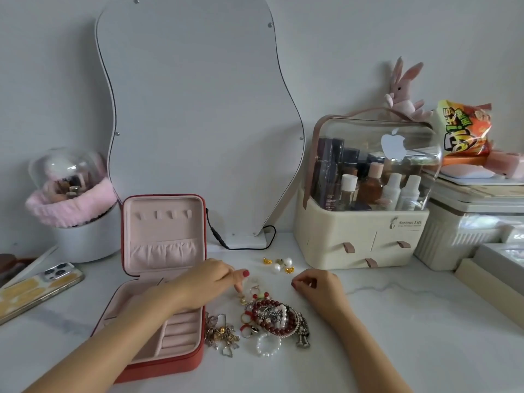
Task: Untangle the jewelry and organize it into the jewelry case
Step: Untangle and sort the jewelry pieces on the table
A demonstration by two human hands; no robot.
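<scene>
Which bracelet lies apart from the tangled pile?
The white pearl bracelet, lying flat on the table at the pile's near edge; the dark red bead bracelet sits tangled with the others.

The red leather-look jewelry case (158, 279) is lined with matt pink velvety cloth. Beside it on the smooth, faintly veined white marble-look counter (397, 321) lie glossy dark red beads (269, 316), shiny gold and silver metal charms (222, 334) and lustrous white pearl earrings (279, 265). Near the back edge stands a clear glossy plastic-domed cream cosmetics box (365, 194).

One open jewelry case (158, 282) under the left forearm, one tangled jewelry heap (263, 321) between the hands, two pearls (282, 265) and two gold pieces (278, 265) just beyond them.
</scene>
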